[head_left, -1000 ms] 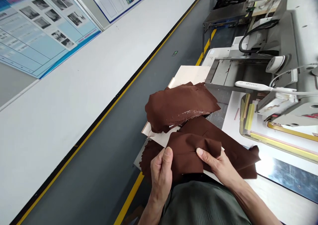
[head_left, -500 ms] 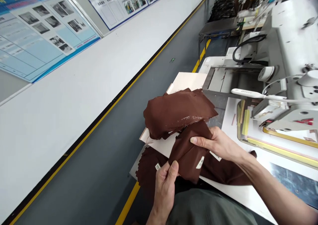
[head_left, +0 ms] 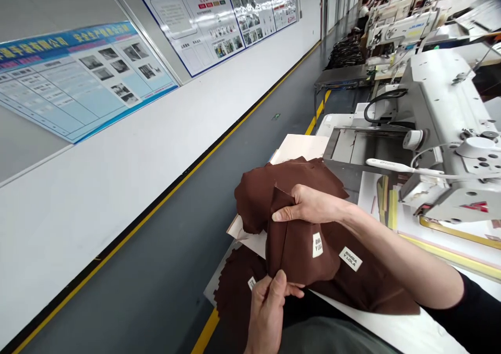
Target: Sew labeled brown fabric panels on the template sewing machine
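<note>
Between my two hands is a brown fabric piece (head_left: 299,249) with a seam line and a white label (head_left: 317,245). My left hand (head_left: 270,296) pinches its lower edge between thumb and fingers. Higher up, my right hand (head_left: 307,205) grips the top edge, thumb in front. Behind it a stack of brown fabric pieces (head_left: 258,192) lies on the table. Another brown piece with a "BIMBA Y LOLA" label (head_left: 350,258) rests under my right forearm. More brown pieces (head_left: 238,276) hang at the table's left edge, one with a partly hidden label.
A white sewing machine (head_left: 442,130) stands at the right, with a clamp frame edged in yellow strips (head_left: 392,208). A grey floor aisle (head_left: 188,244) with yellow lines runs along the white wall at left. Farther off are a metal table (head_left: 340,76) and more machines.
My right hand has shifted left along the fabric's top edge, and the piece now stands more upright with its label facing me. The view has tilted up, showing more of the room.
</note>
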A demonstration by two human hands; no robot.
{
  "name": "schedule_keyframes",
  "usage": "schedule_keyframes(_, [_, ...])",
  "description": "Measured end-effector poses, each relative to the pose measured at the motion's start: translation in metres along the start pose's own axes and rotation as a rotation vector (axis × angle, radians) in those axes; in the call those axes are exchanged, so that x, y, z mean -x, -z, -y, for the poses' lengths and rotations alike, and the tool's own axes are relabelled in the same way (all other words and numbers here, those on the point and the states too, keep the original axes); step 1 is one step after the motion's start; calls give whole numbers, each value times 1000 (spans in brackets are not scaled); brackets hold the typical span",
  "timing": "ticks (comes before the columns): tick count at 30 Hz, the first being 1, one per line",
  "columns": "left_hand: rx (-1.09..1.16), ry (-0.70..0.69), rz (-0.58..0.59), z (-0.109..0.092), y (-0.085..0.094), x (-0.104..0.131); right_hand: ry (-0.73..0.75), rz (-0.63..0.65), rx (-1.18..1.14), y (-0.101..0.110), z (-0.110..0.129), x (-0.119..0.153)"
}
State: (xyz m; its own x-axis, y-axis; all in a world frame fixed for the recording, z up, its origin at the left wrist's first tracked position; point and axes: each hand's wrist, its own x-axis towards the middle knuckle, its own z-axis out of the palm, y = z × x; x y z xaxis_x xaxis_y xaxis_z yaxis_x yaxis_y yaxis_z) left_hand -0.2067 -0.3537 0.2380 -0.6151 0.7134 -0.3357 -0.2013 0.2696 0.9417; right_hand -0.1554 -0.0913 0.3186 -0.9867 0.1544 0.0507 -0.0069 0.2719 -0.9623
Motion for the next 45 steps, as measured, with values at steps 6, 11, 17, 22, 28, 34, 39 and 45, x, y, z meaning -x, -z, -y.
schedule_keyframes(6, [37,-22,-15,0,8,9,21,26,33,-8,9,-5])
schedule_keyframes(11, [-54,-29,-56,-2,12,15,25,5,73,-15,14,-8])
schedule_keyframes(17, [-43,-78,-85,-3,17,18,83,-2,142,-22,28,-11])
schedule_keyframes(22, [-47,-112,-142,-3,20,19,76,-16,255,-26,43,-18])
schedule_keyframes(28, [-54,-129,-134,-6,29,16,149,-7,286,-37,56,-22])
schedule_keyframes(34, [-33,16,-233,24,57,7,-70,-44,367,-77,11,-23])
schedule_keyframes(39, [45,40,-242,63,64,22,-220,-171,146,-170,-43,-28])
schedule_keyframes(45, [92,88,-343,123,73,16,-575,-62,-66,-276,-88,-19])
